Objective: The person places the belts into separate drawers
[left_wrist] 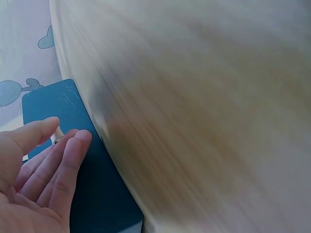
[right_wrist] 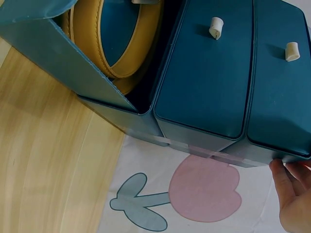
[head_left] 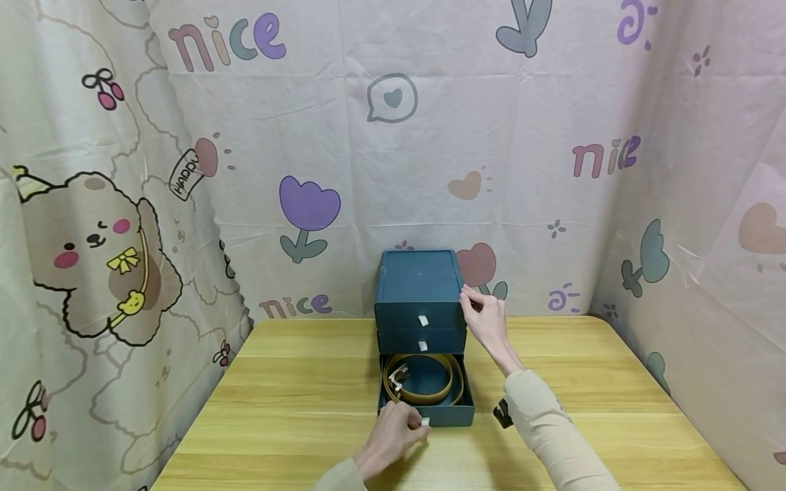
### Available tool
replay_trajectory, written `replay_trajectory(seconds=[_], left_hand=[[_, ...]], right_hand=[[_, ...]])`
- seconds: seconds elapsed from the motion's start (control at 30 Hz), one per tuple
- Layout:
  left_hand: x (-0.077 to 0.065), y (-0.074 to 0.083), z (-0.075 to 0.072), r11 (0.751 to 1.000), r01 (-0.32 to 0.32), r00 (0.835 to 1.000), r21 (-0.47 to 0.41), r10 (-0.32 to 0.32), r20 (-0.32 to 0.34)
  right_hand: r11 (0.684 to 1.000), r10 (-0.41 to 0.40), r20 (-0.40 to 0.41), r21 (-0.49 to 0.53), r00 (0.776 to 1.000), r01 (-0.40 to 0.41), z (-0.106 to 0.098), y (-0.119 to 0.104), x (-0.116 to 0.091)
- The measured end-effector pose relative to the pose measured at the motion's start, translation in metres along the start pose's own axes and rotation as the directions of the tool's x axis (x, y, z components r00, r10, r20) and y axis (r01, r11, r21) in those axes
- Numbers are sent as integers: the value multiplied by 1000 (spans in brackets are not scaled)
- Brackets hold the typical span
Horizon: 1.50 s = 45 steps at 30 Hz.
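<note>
A dark teal box of stacked drawers (head_left: 420, 276) stands at the back of the table. Its bottom drawer (head_left: 453, 416) is pulled out and holds a coiled tan belt (right_wrist: 86, 36) with a metal buckle (head_left: 398, 376). My left hand (head_left: 391, 434) pinches the white pull tab (left_wrist: 57, 135) on that drawer's front between thumb and fingers. Up at the box's right side, my right hand (head_left: 487, 320) touches the upper edge with its fingertips; part of this hand falls outside the right wrist view. The two upper drawers are closed, each with a white tab (right_wrist: 216, 27).
The wooden table (head_left: 295, 389) extends to both sides of the box. Behind it hangs a printed cloth (head_left: 393, 170), and more cloth closes in the left and right sides. A black object (head_left: 503, 413) shows beside the right sleeve.
</note>
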<state>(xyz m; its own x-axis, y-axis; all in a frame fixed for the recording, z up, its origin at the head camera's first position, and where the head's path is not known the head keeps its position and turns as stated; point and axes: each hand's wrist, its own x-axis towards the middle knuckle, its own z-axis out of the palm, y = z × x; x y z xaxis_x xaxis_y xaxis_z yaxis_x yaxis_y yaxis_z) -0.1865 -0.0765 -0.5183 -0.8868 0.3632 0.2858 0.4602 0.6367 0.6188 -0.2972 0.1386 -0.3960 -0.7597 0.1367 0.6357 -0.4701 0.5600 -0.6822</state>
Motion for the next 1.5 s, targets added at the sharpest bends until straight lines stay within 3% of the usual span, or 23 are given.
replay_trajectory(seconds=[0.8, 1.5], left_hand=[[2, -5, -2, 997, 40, 999, -63, -40, 5], [7, -8, 1, 995, 34, 999, -91, -36, -15]], right_hand=[[1000, -13, 11, -8, 1000, 14, -2, -1, 0], [1000, 1, 18, -11, 1000, 0, -2, -2, 0]])
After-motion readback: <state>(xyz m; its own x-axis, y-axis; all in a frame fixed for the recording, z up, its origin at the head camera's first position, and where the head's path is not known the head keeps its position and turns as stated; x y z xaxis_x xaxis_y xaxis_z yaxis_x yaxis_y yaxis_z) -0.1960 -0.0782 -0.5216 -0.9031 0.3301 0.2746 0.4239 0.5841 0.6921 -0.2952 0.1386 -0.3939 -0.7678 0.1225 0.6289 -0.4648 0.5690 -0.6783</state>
